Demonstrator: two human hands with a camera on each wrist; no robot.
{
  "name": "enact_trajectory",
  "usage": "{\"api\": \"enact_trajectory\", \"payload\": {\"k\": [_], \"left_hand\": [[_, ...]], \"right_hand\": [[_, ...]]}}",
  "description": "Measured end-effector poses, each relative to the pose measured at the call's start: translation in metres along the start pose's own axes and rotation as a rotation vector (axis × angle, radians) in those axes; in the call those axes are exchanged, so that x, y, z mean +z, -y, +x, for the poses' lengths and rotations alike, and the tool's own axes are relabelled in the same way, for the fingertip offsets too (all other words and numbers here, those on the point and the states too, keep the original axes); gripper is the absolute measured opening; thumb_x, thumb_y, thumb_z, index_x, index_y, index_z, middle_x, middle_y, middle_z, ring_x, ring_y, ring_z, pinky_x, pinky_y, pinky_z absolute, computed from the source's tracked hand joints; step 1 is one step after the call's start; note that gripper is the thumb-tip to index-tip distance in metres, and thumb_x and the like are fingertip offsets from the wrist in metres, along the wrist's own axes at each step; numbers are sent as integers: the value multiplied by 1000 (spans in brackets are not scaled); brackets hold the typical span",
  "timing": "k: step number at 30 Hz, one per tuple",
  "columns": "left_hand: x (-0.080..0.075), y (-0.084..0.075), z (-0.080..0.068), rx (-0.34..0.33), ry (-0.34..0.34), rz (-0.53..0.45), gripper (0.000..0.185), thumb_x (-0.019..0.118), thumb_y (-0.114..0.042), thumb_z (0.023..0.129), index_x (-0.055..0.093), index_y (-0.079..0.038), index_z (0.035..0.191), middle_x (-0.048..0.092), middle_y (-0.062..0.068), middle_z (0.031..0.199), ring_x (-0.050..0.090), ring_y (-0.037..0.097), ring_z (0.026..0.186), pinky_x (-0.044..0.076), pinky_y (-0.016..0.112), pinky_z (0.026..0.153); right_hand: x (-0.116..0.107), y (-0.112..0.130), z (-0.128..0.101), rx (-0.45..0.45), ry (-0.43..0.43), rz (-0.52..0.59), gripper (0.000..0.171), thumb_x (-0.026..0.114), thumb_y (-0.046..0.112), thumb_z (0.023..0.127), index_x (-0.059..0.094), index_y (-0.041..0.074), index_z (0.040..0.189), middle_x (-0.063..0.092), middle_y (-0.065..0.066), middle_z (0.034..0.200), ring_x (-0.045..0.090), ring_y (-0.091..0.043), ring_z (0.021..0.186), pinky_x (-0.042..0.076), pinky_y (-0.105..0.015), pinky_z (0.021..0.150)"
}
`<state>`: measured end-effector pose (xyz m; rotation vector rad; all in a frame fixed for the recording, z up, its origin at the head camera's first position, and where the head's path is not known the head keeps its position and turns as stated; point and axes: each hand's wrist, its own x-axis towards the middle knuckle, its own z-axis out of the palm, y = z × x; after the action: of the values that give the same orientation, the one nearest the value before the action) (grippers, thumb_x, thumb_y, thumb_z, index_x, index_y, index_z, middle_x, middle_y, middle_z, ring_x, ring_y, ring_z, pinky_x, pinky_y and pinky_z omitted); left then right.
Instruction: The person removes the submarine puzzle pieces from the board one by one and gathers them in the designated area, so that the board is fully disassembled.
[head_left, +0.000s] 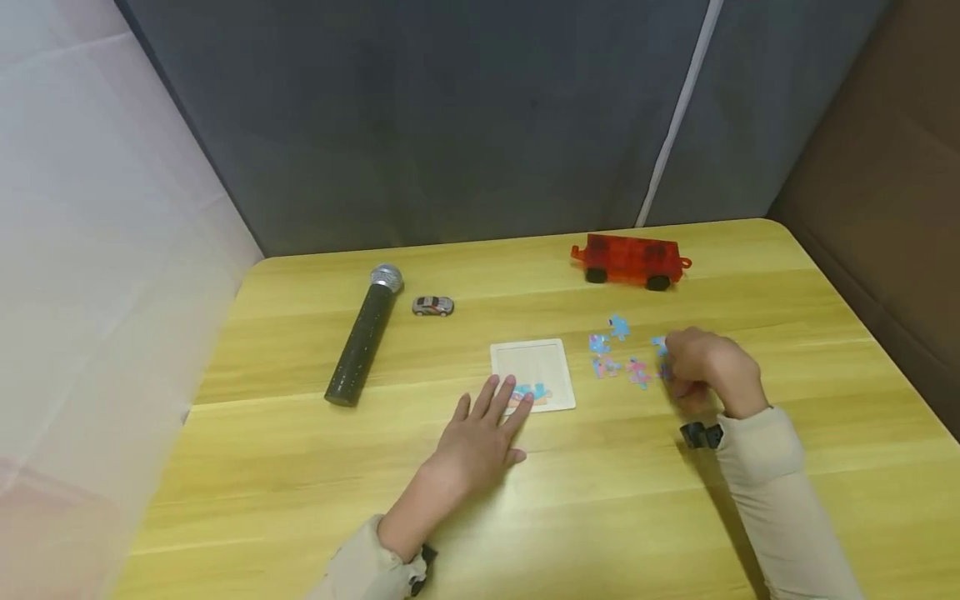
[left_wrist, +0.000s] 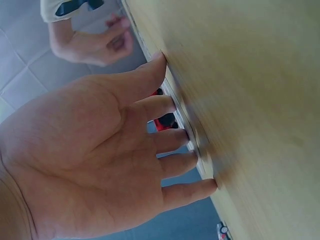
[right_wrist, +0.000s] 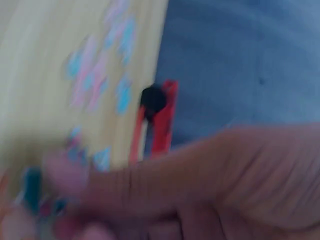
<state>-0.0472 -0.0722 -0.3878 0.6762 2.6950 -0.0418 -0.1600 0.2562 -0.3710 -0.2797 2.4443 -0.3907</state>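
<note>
The left hand lay with fingers spread, their tips pressing the near-left corner of the square white puzzle tray. The right hand curled over the scattered blue-and-pink puzzle pieces, apparently picking one; whether it pinched anything I cannot tell. Next came fitting a piece into the tray.

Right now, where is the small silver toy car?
In the head view the silver toy car sits on the far left part of the table, just right of the microphone head, apart from both hands.
</note>
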Motion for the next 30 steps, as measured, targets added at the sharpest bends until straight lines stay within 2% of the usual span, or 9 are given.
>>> {"api": "enact_trajectory", "payload": {"k": [3,4,8,11,13,16,20,25,30], "left_hand": [[1,0,1,-4,-2,5,71,55,-45,114,29,-20,176,17,13,185,16,33,171,30,57,134],[1,0,1,-3,-3,4,71,54,-45,114,30,-20,176,17,13,185,16,33,171,30,57,134],[1,0,1,4,-5,-13,71,55,-44,114,30,-19,176,16,16,184,16,35,171,30,57,134],[0,0,1,-1,-2,-13,71,55,-45,114,29,-21,176,15,22,183,16,38,171,30,56,134],[-1,-1,1,-10,6,-12,71,54,-45,114,28,-22,176,14,25,182,16,40,171,30,55,134],[-2,-2,1,-18,19,-2,71,52,-46,115,26,-24,177,12,26,182,16,40,170,29,54,135],[-2,-4,2,-23,34,20,70,50,-48,116,25,-26,177,11,25,183,15,39,171,28,53,136],[-2,-4,2,-32,45,39,70,49,-49,116,24,-27,177,11,24,183,15,38,171,28,52,136],[-2,-5,-2,-40,58,62,70,48,-50,115,25,-27,177,12,24,183,16,38,171,29,52,135]], "right_hand": [[2,14,3,-184,-18,11,31,67,-3,101,57,11,75,55,-1,56,56,-15,50,43,-28,61],[2,25,1,-240,-23,24,29,69,1,104,59,9,78,56,-2,56,58,-17,51,45,-28,63],[12,50,12,-468,-117,-20,21,73,8,105,62,8,87,57,1,62,52,-11,55,46,-27,65],[24,74,21,-560,-203,-42,11,73,5,104,68,5,95,65,-1,76,55,-9,65,50,-28,68],[33,91,25,-579,-242,-56,3,73,3,104,70,2,103,70,-5,89,61,-13,75,56,-31,72],[47,109,27,-555,-264,-98,6,73,3,105,70,0,109,71,-10,103,66,-19,87,61,-34,79],[62,118,26,-519,-271,-118,11,77,2,102,67,0,104,64,-10,101,61,-19,83,60,-31,75],[68,120,28,-492,-295,-43,17,80,2,99,63,2,98,60,-9,97,54,-18,82,54,-29,72],[69,121,34,-496,-297,14,20,82,1,97,62,4,95,63,-6,89,55,-17,80,53,-30,72]]}}
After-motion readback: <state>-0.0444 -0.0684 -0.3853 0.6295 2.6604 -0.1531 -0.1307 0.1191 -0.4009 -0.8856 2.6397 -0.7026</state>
